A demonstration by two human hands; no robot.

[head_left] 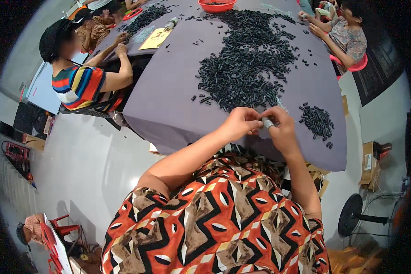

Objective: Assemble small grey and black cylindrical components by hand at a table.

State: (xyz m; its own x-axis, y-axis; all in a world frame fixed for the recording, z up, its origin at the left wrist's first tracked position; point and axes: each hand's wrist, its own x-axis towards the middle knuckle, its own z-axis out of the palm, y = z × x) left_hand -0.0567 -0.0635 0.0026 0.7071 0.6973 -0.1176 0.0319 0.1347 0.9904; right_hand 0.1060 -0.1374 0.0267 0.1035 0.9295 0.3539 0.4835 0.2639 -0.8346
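Observation:
Close together at the near edge of the cloth-covered table [169,98], my left hand [242,124] and my right hand [282,130] meet with their fingertips pinched. A small pale grey piece [267,122] shows at the fingers of my right hand; whether it is held or wrapped round a finger I cannot tell. What my left fingertips pinch is too small to make out. Just beyond my hands spreads a large pile of small black plastic parts [242,68]. A smaller heap of the same black parts [316,121] lies to the right. Small clear pieces [281,104] lie beside my right hand.
A person in a striped shirt [84,86] sits at the left edge, hands on the table; another person [347,39] sits at the far right. A red basin [217,5] stands at the far end. A yellow card [155,39] lies left. A black round-based stand [351,214] is on the floor.

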